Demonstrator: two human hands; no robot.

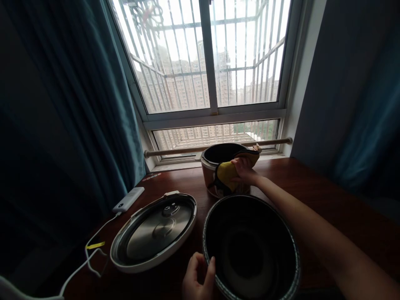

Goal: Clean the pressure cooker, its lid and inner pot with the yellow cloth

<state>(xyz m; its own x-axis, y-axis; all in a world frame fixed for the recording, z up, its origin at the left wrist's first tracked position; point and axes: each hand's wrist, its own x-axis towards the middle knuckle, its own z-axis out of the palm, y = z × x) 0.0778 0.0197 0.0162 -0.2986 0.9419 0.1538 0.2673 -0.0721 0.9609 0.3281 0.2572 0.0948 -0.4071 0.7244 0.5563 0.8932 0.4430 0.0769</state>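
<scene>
In the head view, my left hand (199, 277) pinches the left rim of a dark, round rice cooker inner pot (250, 250), whose open mouth faces me. My right hand (245, 171) reaches over to the rice cooker body (208, 177) by the window. Its fingers are closed on a yellow and dark cleaning cloth (226, 173), which drapes over the cooker's rim and front. To the left lies the detached cooker lid (159, 231), its shiny metal inner side facing up.
A white power strip or power bank (128, 200) with a white cable (90, 239) lies on the left of the brown wooden table (281, 175). A rail (178, 152) crosses the barred window behind the cooker. Blue curtains (103, 104) hang at the sides.
</scene>
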